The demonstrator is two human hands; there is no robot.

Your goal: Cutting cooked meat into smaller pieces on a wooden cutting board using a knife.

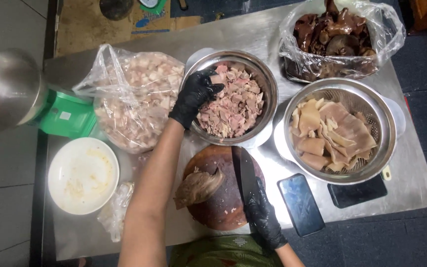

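Observation:
My left hand [195, 94], in a black glove, reaches into a steel bowl [269, 81] of chopped pink meat [233, 106] and touches the pieces at its left side. My right hand [262, 213], also in a black glove, grips the handle of a cleaver [245, 170] that rests flat on a round wooden chopping block [223, 207]. A brown slab of cooked meat [198, 187] lies on the block's left part, beside the blade.
A steel colander [386, 123] of pale tripe slices sits right. A clear bag of dark meat [334, 42] is at back right, a bag of diced meat [134, 101] left. White bowl [82, 175], green scale [67, 116] and two phones [301, 203] lie around.

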